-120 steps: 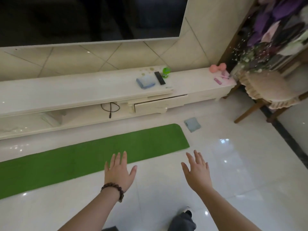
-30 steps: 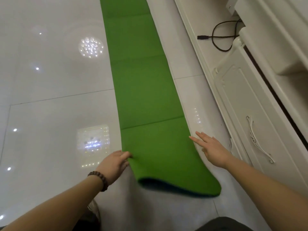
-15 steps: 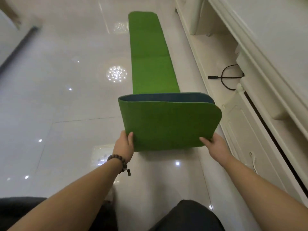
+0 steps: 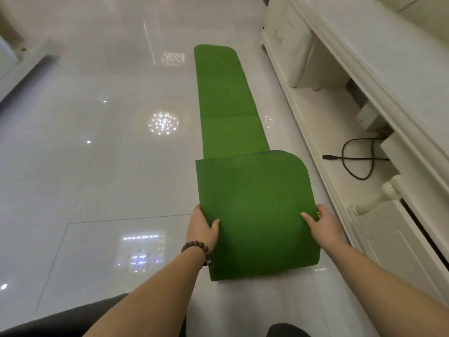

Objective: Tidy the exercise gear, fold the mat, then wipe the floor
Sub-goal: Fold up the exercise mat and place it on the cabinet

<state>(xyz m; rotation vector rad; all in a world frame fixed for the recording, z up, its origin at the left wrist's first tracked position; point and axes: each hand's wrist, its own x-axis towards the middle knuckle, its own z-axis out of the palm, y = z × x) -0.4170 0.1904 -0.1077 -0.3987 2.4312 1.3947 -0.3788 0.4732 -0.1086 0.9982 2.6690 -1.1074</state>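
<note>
Currently my left hand [image 4: 202, 227] and right hand [image 4: 322, 222] each have a closed grip on a side edge of the green exercise mat [image 4: 255, 210], thumbs on top. Near section is folded over, rest lies flat on the glossy tiled floor [image 4: 97, 166] beside the white TV cabinet [image 4: 364, 69]. Black cable [image 4: 352, 159] on its lower shelf.
</note>
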